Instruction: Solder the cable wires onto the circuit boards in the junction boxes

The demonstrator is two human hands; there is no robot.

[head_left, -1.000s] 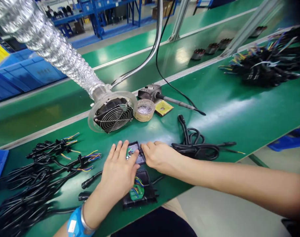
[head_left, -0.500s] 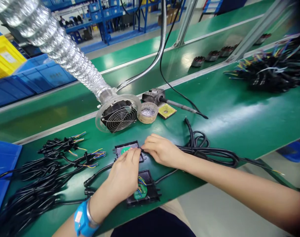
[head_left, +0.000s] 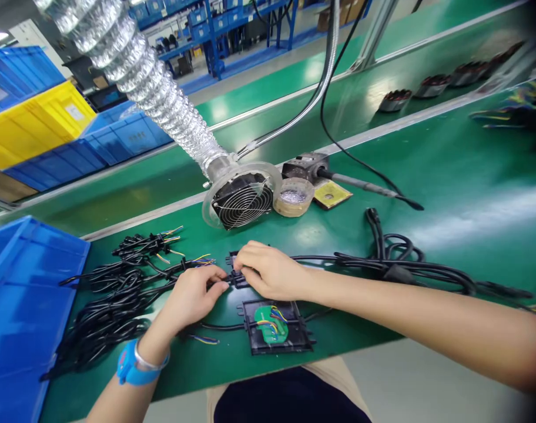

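The upper black plastic box [head_left: 240, 281] lies mostly under my right hand [head_left: 270, 271], whose curled fingertips are at the box's left part. What those fingers hold is hidden. My left hand [head_left: 196, 296] is closed at the box's left edge, thumb and fingers pinching a black cable [head_left: 224, 281] there. Nearer me sits the lower open black box [head_left: 300, 339], apart from both hands. Inside it is a green circuit board [head_left: 264, 333] with blue, yellow and other wires, and black cables run out of its left and right sides.
Left lie bundled black cables [head_left: 104, 311] beside a blue bin [head_left: 19, 317]. Behind my hands are a fume-extractor fan [head_left: 244, 205], a round tub [head_left: 294, 197], a yellow sponge [head_left: 332, 194] and a soldering iron [head_left: 360, 183] in its holder. Coiled cable [head_left: 404, 273] lies right.
The view has swung left. My left hand has moved off the boxes to the upper box's left edge, uncovering the lower board. My right hand has shifted from its right edge over it.
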